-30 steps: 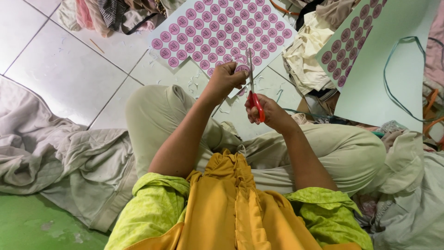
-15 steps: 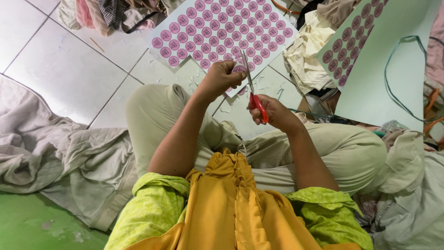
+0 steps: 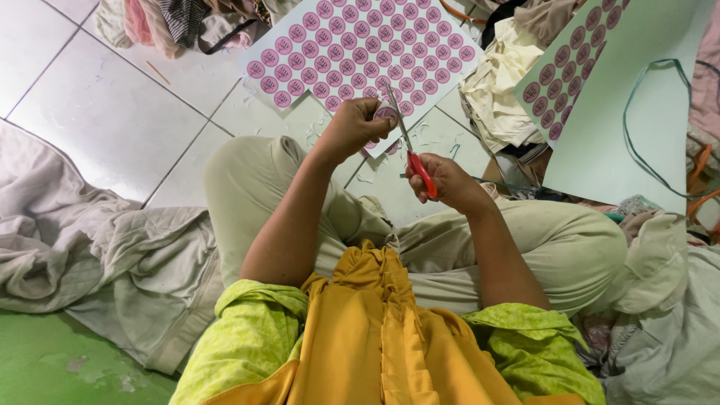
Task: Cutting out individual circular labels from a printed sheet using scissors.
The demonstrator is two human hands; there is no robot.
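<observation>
White floor tiles with dark grout lines are seen at the upper left, scattered with small paper scraps near the knees. At the lower left corner a green patch of floor is covered in part by a crumpled grey-beige cloth. A heap of mixed clothing, pink, striped and pale, is piled along the top edge, and cream fabric is bunched at the upper right. A sheet of round pink stickers is laid flat on the tiles ahead of the crossed legs, which are clad in pale trousers. A second sticker sheet, mostly pale green with stickers only at its upper left, is propped at the right, with a thin green cord looped over it.

A small pink sticker piece is pinched in the fingers of the left hand, held just above the near corner of the flat sheet. Red-handled scissors are gripped by the right hand, fingers closed through the handles, with the blades angled up towards the pinched piece. Whether the blades touch it cannot be told. A yellow garment with lime-green sleeves fills the bottom of the view.
</observation>
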